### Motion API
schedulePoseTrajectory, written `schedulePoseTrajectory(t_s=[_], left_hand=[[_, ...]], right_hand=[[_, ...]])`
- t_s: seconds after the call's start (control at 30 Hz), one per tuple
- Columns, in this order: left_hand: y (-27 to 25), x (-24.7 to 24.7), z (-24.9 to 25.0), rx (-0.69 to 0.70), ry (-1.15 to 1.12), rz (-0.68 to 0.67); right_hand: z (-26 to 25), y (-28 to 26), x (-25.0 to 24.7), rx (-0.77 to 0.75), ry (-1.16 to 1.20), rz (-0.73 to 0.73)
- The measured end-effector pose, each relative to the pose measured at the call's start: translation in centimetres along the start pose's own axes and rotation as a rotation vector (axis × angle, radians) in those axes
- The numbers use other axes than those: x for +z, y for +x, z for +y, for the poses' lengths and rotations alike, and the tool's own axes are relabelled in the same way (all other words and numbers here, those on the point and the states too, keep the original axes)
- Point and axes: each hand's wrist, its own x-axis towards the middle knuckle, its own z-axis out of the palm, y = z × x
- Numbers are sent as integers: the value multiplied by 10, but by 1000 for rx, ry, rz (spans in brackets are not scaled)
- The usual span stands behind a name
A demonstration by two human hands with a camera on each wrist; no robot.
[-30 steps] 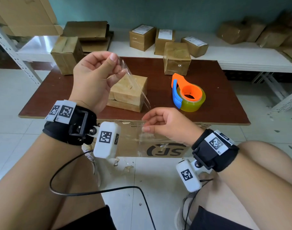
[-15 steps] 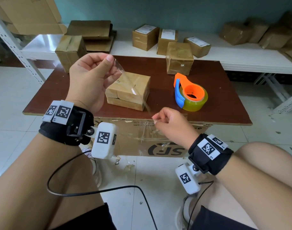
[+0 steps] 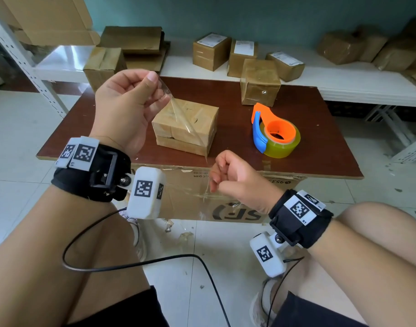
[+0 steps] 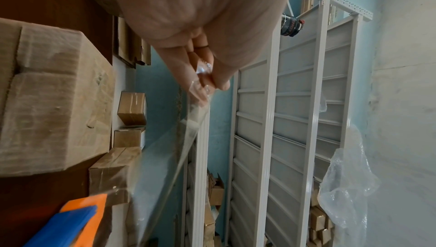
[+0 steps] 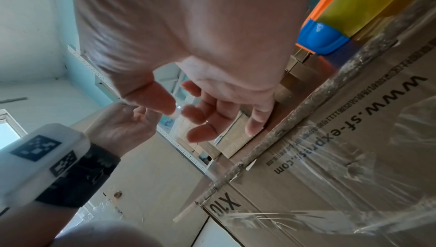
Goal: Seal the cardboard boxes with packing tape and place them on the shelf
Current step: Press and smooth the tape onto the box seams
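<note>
A strip of clear packing tape runs slantwise above a small cardboard box on the brown table. My left hand pinches the strip's upper end between thumb and fingers, above the box's left corner. Thumb and forefinger of my right hand pinch the lower end, in front of the table's near edge. In the left wrist view the tape trails down from my left hand. The right wrist view shows my right hand pinching a whitish tape end.
An orange and blue tape dispenser lies right of the box, and a second box stands behind it. Several taped boxes sit on the white shelf behind the table. A large taped carton stands under the table's front edge.
My right hand's fingers have curled from loosely stretched into a tight pinch on the strip's lower end. The left hand has kept its hold up high.
</note>
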Motion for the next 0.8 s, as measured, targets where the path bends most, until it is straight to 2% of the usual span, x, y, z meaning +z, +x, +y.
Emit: schedulePoseTrajectory(t_s=[0.2, 0.47, 0.67, 0.8], left_hand=[[1, -5, 2, 9, 10, -1], [-2, -7, 4, 13, 39, -30], [-1, -9, 5, 5, -7, 7], [3, -13, 8, 3, -26, 34]], right_hand=[[4, -1, -1, -6, -28, -10], [6, 4, -4, 13, -239, 49], [13, 7, -10, 107, -214, -12], [17, 10, -10, 100, -142, 99]])
